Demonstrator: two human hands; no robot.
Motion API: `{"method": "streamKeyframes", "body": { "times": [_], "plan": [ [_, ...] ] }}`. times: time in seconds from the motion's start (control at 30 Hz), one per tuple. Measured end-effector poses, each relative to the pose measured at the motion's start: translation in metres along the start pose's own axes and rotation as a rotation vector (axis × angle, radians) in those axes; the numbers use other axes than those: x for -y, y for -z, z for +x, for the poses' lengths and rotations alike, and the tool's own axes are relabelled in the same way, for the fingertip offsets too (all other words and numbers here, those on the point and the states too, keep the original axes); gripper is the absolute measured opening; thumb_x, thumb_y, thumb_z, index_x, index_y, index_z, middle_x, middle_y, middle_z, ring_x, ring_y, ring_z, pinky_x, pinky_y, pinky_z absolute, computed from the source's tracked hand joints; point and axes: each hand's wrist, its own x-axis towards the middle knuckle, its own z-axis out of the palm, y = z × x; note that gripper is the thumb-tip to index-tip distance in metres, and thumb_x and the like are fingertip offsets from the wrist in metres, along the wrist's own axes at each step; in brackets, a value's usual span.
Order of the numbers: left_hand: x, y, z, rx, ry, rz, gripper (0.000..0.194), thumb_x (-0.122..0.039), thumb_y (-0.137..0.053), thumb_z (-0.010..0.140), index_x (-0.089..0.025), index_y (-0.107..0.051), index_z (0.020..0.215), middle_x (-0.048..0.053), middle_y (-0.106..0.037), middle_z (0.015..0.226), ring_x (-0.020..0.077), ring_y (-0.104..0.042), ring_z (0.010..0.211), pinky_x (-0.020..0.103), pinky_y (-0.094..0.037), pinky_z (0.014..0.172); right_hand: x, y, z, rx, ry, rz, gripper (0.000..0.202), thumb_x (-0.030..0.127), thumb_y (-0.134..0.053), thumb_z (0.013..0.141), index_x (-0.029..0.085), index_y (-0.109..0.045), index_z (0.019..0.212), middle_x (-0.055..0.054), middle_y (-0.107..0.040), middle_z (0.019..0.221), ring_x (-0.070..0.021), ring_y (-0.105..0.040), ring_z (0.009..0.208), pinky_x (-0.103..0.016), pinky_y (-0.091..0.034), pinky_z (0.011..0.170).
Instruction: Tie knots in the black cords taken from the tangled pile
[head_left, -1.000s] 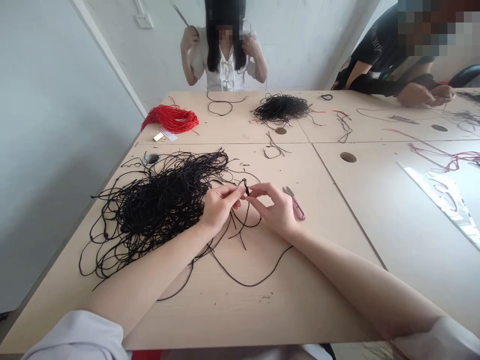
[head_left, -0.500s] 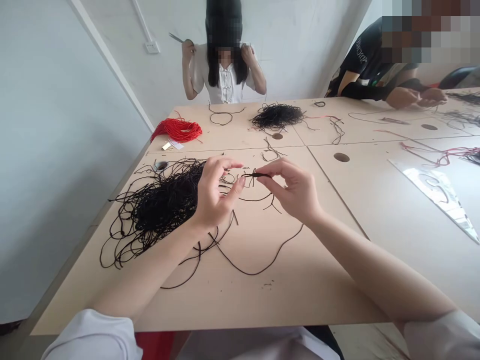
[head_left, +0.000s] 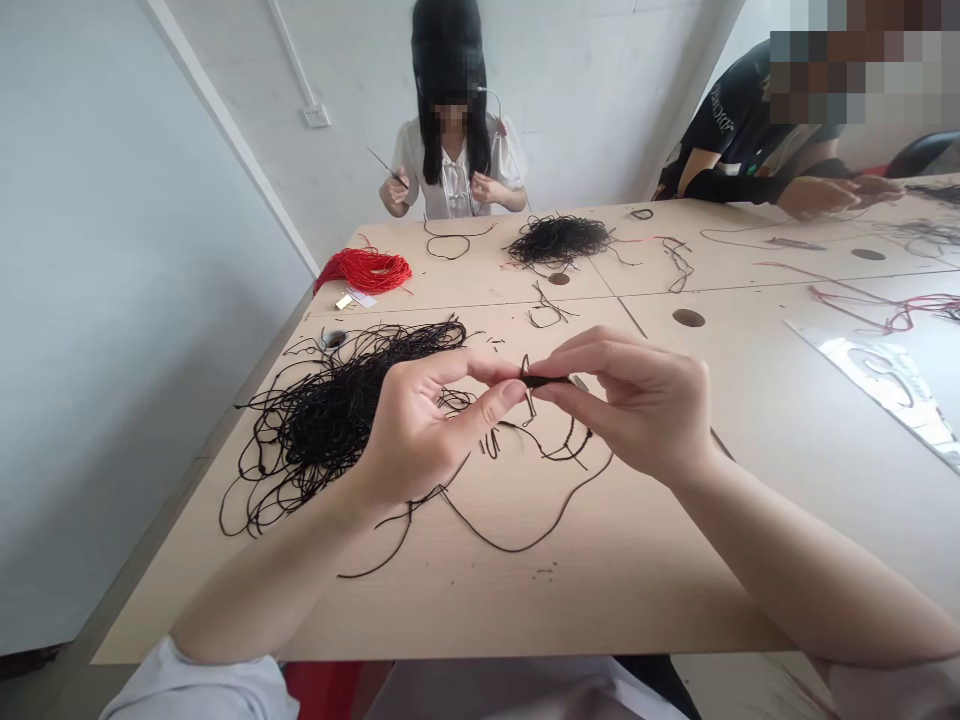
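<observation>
Pinching black cord (head_left: 546, 381), sleeve lettering (head_left: 721, 108) unreadable

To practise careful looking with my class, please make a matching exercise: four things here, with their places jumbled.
1. Red cord bundle
2. Black cord pile
3. Held black cord
4. Shiny clear sheet

A. Between the fingers of the left hand and right hand
B. Right side of the table
C. Far left corner of the table
D. Beside the left hand

Pairs: 1-C, 2-D, 3-A, 4-B
</observation>
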Motion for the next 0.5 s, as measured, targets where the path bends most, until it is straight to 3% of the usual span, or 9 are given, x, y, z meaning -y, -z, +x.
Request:
{"method": "streamKeyframes", "body": {
  "times": [0.13,0.27,0.5],
  "plan": [
    [-0.005,0.000,-0.005,-0.118,-0.150,0.105,0.016,-0.018,-0.076,0.076,-0.023,-0.075,0.091,0.000,-0.076,0.085,0.0181,-0.071,0.084,0.033,-0.060,0.080,0.012,0.003,0.000,-0.041,0.032,-0.049,0.024,0.010,-0.075,0.076,0.028,-0.076,0.091,0.000,-0.073,0.080,-0.0155,-0.068,0.069,-0.030,-0.058,0.061],
    [-0.008,-0.001,-0.007,-0.150,-0.303,0.184,0.023,-0.013,-0.076,0.076,-0.027,-0.074,0.094,-0.003,-0.076,0.084,0.0152,-0.071,0.078,0.036,-0.060,0.086,0.021,0.006,-0.002,-0.052,0.002,-0.046,0.022,0.013,-0.075,0.076,0.030,-0.077,0.091,-0.001,-0.073,0.079,-0.0170,-0.068,0.068,-0.031,-0.059,0.058],
    [-0.016,-0.002,-0.008,-0.173,-0.429,0.284,0.025,-0.012,-0.074,0.077,-0.028,-0.072,0.097,-0.005,-0.075,0.079,0.0133,-0.069,0.069,0.032,-0.061,0.074,0.031,0.008,-0.006,-0.027,-0.049,-0.032,0.020,0.015,-0.075,0.077,0.028,-0.076,0.092,-0.002,-0.074,0.081,-0.0168,-0.068,0.069,-0.029,-0.059,0.057]
  ]
}}
